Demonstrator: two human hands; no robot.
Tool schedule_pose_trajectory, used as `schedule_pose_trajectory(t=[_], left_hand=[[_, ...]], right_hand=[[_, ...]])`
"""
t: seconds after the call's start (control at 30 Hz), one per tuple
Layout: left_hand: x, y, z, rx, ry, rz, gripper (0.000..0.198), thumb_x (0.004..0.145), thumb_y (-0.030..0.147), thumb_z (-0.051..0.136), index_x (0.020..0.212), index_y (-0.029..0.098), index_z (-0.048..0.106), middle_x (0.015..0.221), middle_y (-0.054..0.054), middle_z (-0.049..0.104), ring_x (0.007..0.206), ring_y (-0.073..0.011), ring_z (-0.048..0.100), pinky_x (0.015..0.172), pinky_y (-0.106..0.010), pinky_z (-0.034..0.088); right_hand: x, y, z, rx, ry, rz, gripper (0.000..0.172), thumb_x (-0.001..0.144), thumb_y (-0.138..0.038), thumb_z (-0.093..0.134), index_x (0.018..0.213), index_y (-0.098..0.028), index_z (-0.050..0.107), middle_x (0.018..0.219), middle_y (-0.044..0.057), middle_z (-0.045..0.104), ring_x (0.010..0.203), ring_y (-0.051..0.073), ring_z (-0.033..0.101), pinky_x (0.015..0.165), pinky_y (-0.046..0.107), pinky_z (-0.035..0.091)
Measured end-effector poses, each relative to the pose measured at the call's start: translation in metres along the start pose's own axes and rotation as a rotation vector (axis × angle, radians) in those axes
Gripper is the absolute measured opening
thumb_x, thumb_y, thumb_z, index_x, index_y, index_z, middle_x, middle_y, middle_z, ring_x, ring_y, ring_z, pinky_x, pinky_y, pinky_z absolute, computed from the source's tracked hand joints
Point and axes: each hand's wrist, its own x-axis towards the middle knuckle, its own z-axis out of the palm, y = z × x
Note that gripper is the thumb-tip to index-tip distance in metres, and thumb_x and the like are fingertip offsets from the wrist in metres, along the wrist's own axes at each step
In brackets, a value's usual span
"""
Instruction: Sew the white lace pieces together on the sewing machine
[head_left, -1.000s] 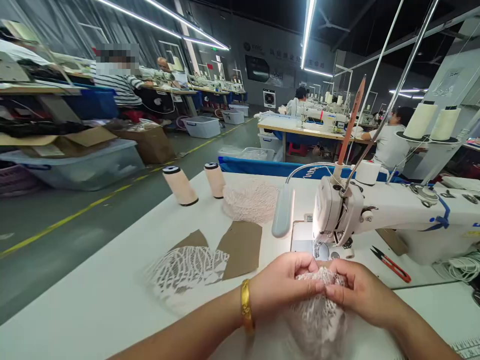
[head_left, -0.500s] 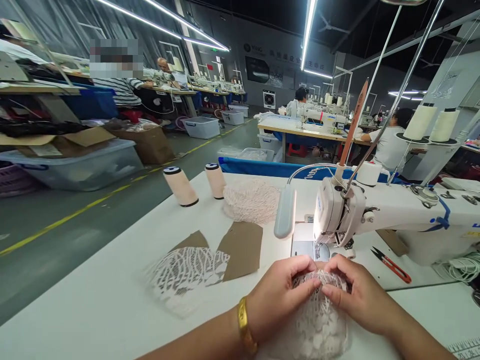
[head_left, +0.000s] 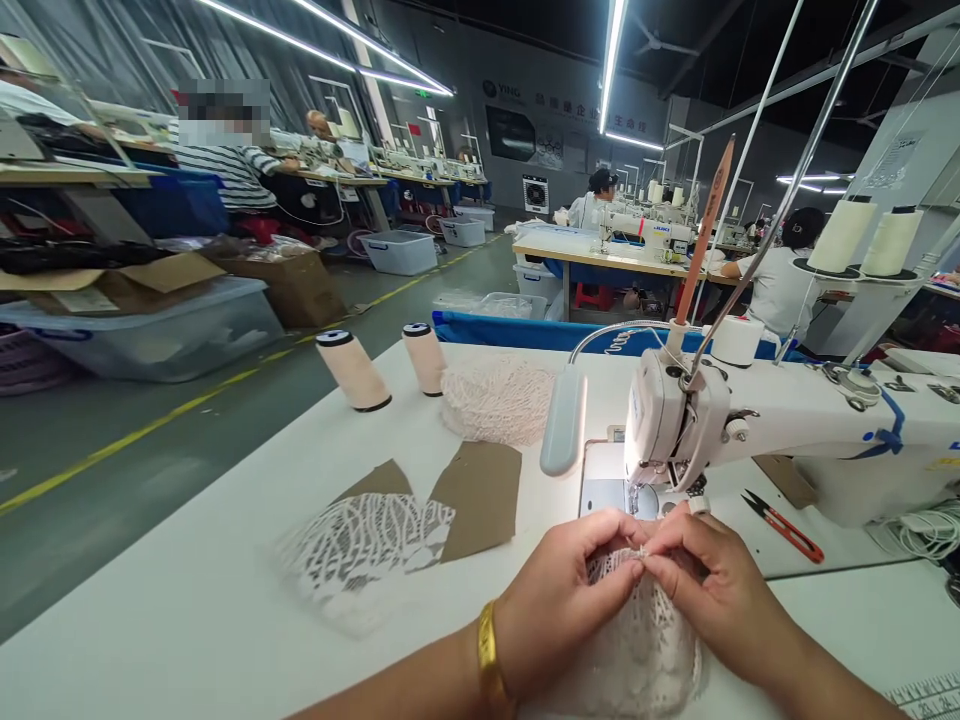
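Both hands pinch the upper edge of a piece of white lace fabric (head_left: 637,640), just in front of the sewing machine (head_left: 675,420). My left hand (head_left: 570,590), with a gold bangle at its wrist, is closed on the lace with thumb and fingertips. Close against it, my right hand (head_left: 720,590) grips the same edge, fingertips nearly touching the left ones. Below the hands the lace hangs down onto the white table. The needle and presser foot (head_left: 636,497) stand just beyond the fingertips. Part of the lace edge is hidden behind the fingers.
Left of the machine lie a brown card template (head_left: 484,500), another lace piece (head_left: 382,545) and a lace heap (head_left: 499,398). Two thread cones (head_left: 354,372) stand behind. Red thread snips (head_left: 784,527) lie at right, a ruler (head_left: 926,697) near the front corner. Co-workers sit at other machines.
My fingertips have drawn closer together along the lace edge, and the right fingers have shifted slightly. The lace hangs a little differently. The view has moved slightly.
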Motion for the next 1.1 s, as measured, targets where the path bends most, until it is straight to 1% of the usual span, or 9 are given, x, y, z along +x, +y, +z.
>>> schedule_pose_trajectory(t=[0.13, 0.27, 0.37, 0.47, 0.53, 0.67, 0.77, 0.93, 1.1], left_hand=[[0.0005, -0.0017, 0.0016, 0.006, 0.037, -0.054, 0.021, 0.087, 0.041, 0.061, 0.083, 0.020, 0.064, 0.081, -0.001, 0.069, 0.076, -0.0185, 0.061, 0.072, -0.029, 0.048], [-0.0005, -0.0034, 0.0030, 0.003, 0.090, -0.015, 0.021, 0.083, 0.038, 0.064, 0.073, 0.021, 0.055, 0.082, -0.002, 0.068, 0.080, -0.0195, 0.062, 0.075, -0.030, 0.050], [-0.0002, -0.0047, 0.0043, -0.107, 0.074, -0.020, 0.020, 0.080, 0.035, 0.066, 0.076, 0.022, 0.051, 0.086, -0.001, 0.070, 0.082, -0.0199, 0.064, 0.074, -0.029, 0.051], [0.0011, -0.0060, 0.0047, -0.115, 0.064, -0.056, 0.021, 0.079, 0.038, 0.068, 0.088, 0.021, 0.060, 0.084, -0.001, 0.070, 0.080, -0.0207, 0.065, 0.074, -0.030, 0.051], [0.0021, -0.0066, 0.0042, -0.117, 0.034, -0.074, 0.026, 0.080, 0.041, 0.068, 0.094, 0.019, 0.066, 0.091, -0.004, 0.072, 0.088, -0.0234, 0.067, 0.080, -0.032, 0.052], [0.0032, -0.0074, 0.0023, -0.143, 0.007, -0.094, 0.026, 0.081, 0.045, 0.069, 0.087, 0.019, 0.066, 0.093, -0.006, 0.074, 0.090, -0.0239, 0.067, 0.082, -0.033, 0.052], [0.0031, -0.0077, 0.0017, -0.100, 0.038, -0.087, 0.025, 0.081, 0.044, 0.069, 0.080, 0.020, 0.062, 0.082, -0.002, 0.069, 0.081, -0.0206, 0.062, 0.075, -0.030, 0.049], [0.0021, -0.0063, 0.0036, -0.146, 0.069, -0.074, 0.024, 0.079, 0.040, 0.069, 0.074, 0.021, 0.055, 0.087, -0.003, 0.070, 0.085, -0.0212, 0.063, 0.078, -0.031, 0.051], [0.0032, -0.0058, 0.0044, -0.149, 0.073, -0.097, 0.023, 0.076, 0.039, 0.069, 0.085, 0.020, 0.060, 0.081, -0.001, 0.066, 0.077, -0.0188, 0.060, 0.072, -0.030, 0.049]], right_hand=[[0.0002, -0.0001, -0.0001, 0.025, 0.015, 0.046, 0.016, 0.100, -0.037, 0.065, 0.090, -0.026, 0.071, 0.093, 0.002, 0.064, 0.088, 0.019, 0.061, 0.081, 0.029, 0.050], [0.0018, -0.0016, -0.0002, 0.010, -0.001, 0.059, 0.016, 0.099, -0.035, 0.064, 0.087, -0.025, 0.070, 0.090, 0.002, 0.064, 0.087, 0.020, 0.060, 0.081, 0.029, 0.050], [0.0020, -0.0009, 0.0003, 0.020, 0.007, 0.031, 0.012, 0.098, -0.031, 0.064, 0.088, -0.026, 0.069, 0.092, 0.001, 0.064, 0.088, 0.019, 0.061, 0.083, 0.029, 0.049], [0.0015, 0.0004, 0.0004, 0.031, 0.011, 0.007, 0.010, 0.098, -0.027, 0.065, 0.088, -0.026, 0.069, 0.092, 0.001, 0.065, 0.089, 0.019, 0.062, 0.083, 0.028, 0.049], [0.0013, 0.0007, 0.0000, 0.035, 0.010, 0.004, 0.010, 0.098, -0.027, 0.065, 0.089, -0.026, 0.070, 0.093, 0.000, 0.066, 0.089, 0.019, 0.062, 0.083, 0.028, 0.049], [0.0013, -0.0004, -0.0006, 0.029, 0.014, 0.004, 0.011, 0.098, -0.028, 0.065, 0.089, -0.026, 0.070, 0.092, 0.000, 0.067, 0.089, 0.019, 0.063, 0.082, 0.028, 0.049], [0.0019, -0.0015, -0.0008, 0.017, 0.029, -0.004, 0.013, 0.098, -0.030, 0.064, 0.088, -0.026, 0.070, 0.090, 0.000, 0.067, 0.085, 0.019, 0.062, 0.080, 0.028, 0.049], [0.0022, -0.0023, -0.0005, 0.017, 0.038, 0.012, 0.015, 0.099, -0.034, 0.064, 0.089, -0.026, 0.072, 0.090, 0.001, 0.067, 0.085, 0.020, 0.063, 0.081, 0.029, 0.051], [0.0018, -0.0017, -0.0007, 0.056, 0.028, 0.027, 0.011, 0.097, -0.030, 0.066, 0.088, -0.027, 0.072, 0.091, 0.001, 0.066, 0.086, 0.019, 0.061, 0.082, 0.028, 0.051]])
